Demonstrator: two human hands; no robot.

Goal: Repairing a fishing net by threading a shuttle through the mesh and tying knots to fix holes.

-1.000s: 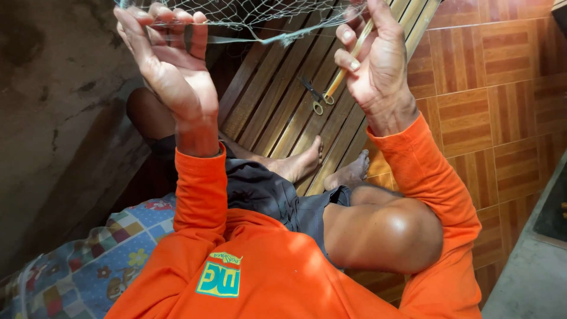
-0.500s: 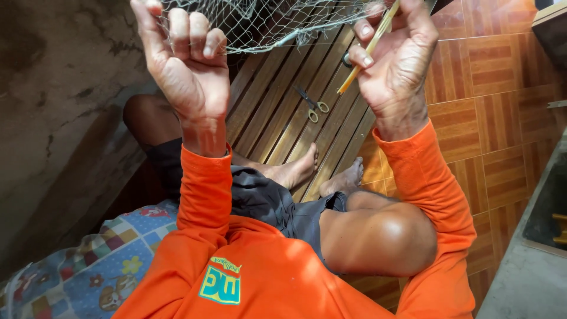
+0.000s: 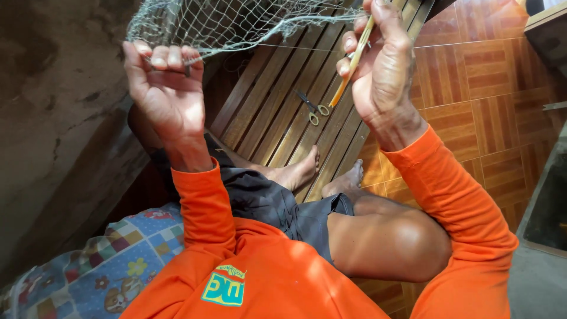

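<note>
Overhead, grey knotted net (image 3: 236,23), bunched, fine-meshed

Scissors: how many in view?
1. The scissors lie on the wooden slats, between the left hand and right hand. The net might hide others.

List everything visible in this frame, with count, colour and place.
fishing net: one, grey-green, stretched across the top between both hands
netting needle: one, yellowish, in the right hand
scissors: one pair, yellow-handled, lying on the slatted bench
slatted bench: one, brown wood, centre
tiled floor: orange-brown, right
patterned cushion: one, blue patchwork, lower left
wall: grey concrete, left
left hand: gripping the net edge
right hand: holding the needle
</note>
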